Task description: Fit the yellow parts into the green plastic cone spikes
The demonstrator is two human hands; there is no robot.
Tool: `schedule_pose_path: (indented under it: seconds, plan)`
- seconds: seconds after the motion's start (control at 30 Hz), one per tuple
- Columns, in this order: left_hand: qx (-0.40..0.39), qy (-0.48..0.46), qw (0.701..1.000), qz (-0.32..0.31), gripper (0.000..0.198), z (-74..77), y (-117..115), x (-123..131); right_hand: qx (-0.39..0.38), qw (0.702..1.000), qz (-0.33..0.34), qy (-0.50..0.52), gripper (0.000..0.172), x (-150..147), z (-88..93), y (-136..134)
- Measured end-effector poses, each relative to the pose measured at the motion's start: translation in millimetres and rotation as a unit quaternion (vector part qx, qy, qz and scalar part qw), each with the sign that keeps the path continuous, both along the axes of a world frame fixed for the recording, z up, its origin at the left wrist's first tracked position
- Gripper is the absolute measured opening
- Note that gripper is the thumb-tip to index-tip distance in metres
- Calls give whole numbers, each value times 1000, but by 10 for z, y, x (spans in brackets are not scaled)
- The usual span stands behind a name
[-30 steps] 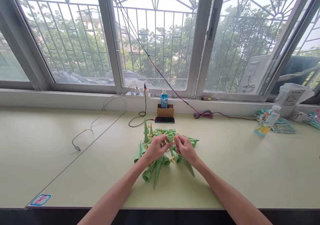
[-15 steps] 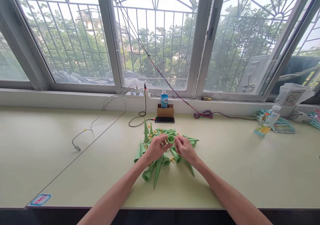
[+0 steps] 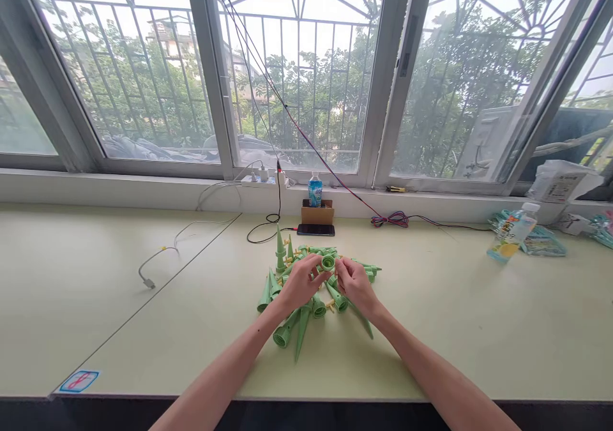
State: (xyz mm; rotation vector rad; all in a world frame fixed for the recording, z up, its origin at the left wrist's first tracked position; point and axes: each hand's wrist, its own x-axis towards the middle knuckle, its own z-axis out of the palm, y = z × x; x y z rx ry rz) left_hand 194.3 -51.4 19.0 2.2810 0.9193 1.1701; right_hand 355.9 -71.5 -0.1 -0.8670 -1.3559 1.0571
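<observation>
My left hand (image 3: 301,282) is closed around a green plastic plant-watering spike (image 3: 328,263), its round threaded mouth tilted up toward me. My right hand (image 3: 355,281) is pinched shut against the right side of that mouth; whatever is between its fingertips is hidden. Below and around both hands lies a pile of similar green spikes, one pointing at me (image 3: 302,332) and another showing its open mouth (image 3: 281,336). Small yellow valves stick out from some of them, such as the yellow valve (image 3: 330,306) between two spikes. A few spikes stand upright at the pile's left, including a tall one (image 3: 280,252).
Behind the pile, a phone (image 3: 316,230) lies before a small cardboard box (image 3: 317,214) and a blue bottle (image 3: 315,190). A white cable (image 3: 148,282) lies left. Coiled wires (image 3: 390,219) and a clear drink bottle (image 3: 512,233) are at right. The table's front edge (image 3: 330,398) is near me.
The held spike's mouth has risen very slightly between my hands. My right fingers have shifted a little at its side; the pile stays as it was.
</observation>
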Motion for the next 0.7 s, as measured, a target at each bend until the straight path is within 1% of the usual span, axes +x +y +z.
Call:
schedule_pose_path:
  seconds: [0.07, 0.2, 0.37, 0.43, 0.57, 0.7]
  plan:
    - [-5, -1, 1000, 7, 20, 14, -5, 3, 6, 1000, -19, 3, 44, -1, 7, 0]
    - [-11, -10, 1000, 26, 25, 46, -8, 0, 25, 998, -61, 0, 44, 10, 16, 4]
    - [-12, -3, 999, 40, 48, 53, -14, 3, 40, 995, -90, -24, 44, 15, 4, 15]
    - [-16, -7, 999, 49, 52, 55, -20, 6, 44, 994, -95, -42, 43, 10, -2, 15]
    - [-49, -17, 997, 51, 52, 58, -22, 13, 57, 989, -108, -82, 43, 2, -1, 0]
    - [-95, -38, 994, 33, 49, 58, -17, 17, 64, 986, -113, -105, 43, 0, 22, -28]
